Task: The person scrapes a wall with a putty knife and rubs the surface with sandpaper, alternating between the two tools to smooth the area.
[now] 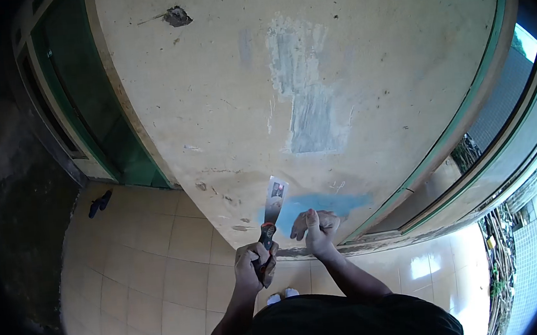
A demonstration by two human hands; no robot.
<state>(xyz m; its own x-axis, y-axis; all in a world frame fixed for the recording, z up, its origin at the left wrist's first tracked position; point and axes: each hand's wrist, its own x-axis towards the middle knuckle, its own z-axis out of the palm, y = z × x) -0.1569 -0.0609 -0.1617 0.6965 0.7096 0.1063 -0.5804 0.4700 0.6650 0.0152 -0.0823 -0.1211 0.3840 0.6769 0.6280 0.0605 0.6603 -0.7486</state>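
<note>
Dark footwear [100, 203]: far left, floor [141, 242]
Left hand [257, 265]: fingers clamped on putty knife [268, 230] handle
Blade [275, 200]: points far
Right hand [318, 229]: by blue patch [351, 202], fingers curled, can't tell if gripping
Grey patch [317, 122]: wall [211, 96], far

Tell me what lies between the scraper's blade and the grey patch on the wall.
Only beige wall shows between the scraper's blade and the grey patch in the head view.

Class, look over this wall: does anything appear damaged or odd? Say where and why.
Yes. Towards the upper left of the wall, a dark, jagged chip breaks the pale surface. Right of centre, a rough grey patch and, below it, a blue patch don't match the beige.
</note>
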